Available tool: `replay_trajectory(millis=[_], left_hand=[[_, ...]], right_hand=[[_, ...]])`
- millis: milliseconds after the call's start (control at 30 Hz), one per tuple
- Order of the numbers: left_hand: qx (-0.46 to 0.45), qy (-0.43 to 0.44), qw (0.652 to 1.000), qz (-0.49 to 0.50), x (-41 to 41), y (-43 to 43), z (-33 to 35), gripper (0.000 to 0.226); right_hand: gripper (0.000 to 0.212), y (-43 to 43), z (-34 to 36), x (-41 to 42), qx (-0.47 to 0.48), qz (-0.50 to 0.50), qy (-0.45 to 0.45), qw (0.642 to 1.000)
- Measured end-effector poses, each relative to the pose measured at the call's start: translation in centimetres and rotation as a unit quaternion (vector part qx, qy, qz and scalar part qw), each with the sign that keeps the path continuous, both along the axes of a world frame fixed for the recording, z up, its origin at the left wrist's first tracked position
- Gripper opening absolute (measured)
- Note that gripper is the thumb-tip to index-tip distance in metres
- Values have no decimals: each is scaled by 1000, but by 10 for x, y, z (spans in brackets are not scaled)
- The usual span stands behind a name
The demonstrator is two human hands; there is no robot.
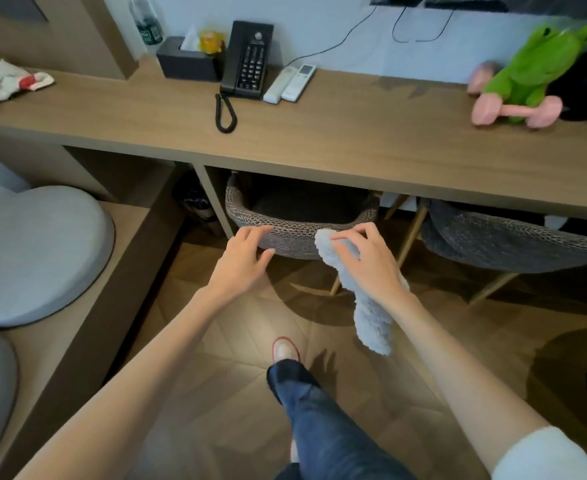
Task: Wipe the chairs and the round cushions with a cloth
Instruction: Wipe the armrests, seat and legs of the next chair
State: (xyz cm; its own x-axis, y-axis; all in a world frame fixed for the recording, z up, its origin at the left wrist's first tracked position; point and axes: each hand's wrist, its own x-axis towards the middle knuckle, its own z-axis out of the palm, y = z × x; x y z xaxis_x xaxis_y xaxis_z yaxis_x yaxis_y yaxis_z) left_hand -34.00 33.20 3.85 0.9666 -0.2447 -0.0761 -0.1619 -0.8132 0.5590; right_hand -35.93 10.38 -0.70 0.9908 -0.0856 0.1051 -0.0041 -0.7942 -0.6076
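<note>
So, both hands are out at the woven chair tucked under the table. The right hand grips the fluffy grey cloth, its top end up by the chair's back rim and the rest dangling below the wrist. The left hand holds nothing, fingers spread loose right at the rim; can't tell if it touches. A 2nd chair sits to the right, and 2 round cushions lie on the ledge at left.

Soft indoor light, floor shadows, wide-angle bowing, blurred edges.
</note>
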Motion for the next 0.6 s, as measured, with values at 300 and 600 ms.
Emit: replay_trajectory(millis=[300,600], left_hand=[[178,60,975,-117,135,26,-65,65],[324,50,903,-279,188,30,-135,61]], right_hand=[[51,42,-69,108,-101,98,118,983],[55,52,-87,140,-259,122,97,953]])
